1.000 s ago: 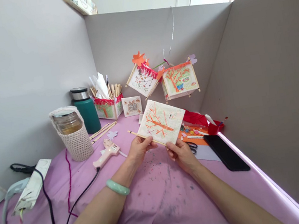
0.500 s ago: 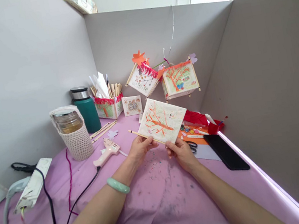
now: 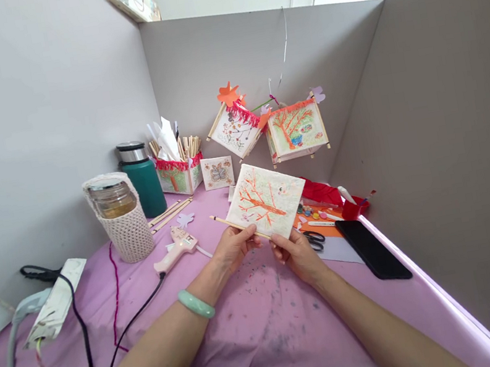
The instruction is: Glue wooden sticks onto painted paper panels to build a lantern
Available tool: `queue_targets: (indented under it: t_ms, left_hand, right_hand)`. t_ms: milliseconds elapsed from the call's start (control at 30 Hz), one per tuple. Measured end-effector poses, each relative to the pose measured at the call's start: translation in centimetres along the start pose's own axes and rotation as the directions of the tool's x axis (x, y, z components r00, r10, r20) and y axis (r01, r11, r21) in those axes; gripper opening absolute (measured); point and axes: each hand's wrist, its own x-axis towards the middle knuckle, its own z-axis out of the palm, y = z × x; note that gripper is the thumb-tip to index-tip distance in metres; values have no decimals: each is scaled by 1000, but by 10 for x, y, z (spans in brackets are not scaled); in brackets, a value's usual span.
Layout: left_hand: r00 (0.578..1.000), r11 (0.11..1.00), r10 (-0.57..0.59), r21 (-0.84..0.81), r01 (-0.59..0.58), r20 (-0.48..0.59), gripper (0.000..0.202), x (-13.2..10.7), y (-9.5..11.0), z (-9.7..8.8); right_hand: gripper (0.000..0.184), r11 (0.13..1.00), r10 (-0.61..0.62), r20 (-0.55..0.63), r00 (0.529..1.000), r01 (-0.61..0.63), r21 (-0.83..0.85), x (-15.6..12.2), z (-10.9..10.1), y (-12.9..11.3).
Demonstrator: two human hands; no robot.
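Note:
A square white panel (image 3: 266, 198) with an orange tree drawn on it is held up over the table. Along its lower left edge lies a thin wooden stick (image 3: 223, 220). My left hand (image 3: 235, 246) is closed, pinching the stick against that edge with the thumb on top. At the lower corner, my right hand (image 3: 297, 253) grips the panel, its thumb by the end of the stick; the fingers behind are partly hidden. A pink glue gun (image 3: 176, 251) lies on the cloth to the left of my left hand. Black scissors (image 3: 315, 240) rest just beyond my right hand.
A jar in a knitted sleeve (image 3: 125, 228), a green bottle (image 3: 144, 184) and a stick-filled box (image 3: 176, 179) stand at left. Two decorated lanterns (image 3: 296, 128) hang behind. At right lies a black phone (image 3: 371, 250); a power strip (image 3: 56, 303) is far left.
The panel has tipped slightly in my hands, its right corner a little lower. Both hands keep their hold on the panel and stick.

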Motion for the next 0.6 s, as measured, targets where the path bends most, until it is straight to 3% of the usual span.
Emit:
queue_targets:
  t_ms: [333,600]
  left_hand:
    - [998,990,67,125,-64,-15,32,1,-3,-1]
    - [999,992,44,118,-43,-1,29,4,-1,-5]
  right_hand:
    - [26,995,35,53,998,-40,94,-1,2,-2]
    - [29,1000,23,12,1000,-23,2,2,-3,-6]
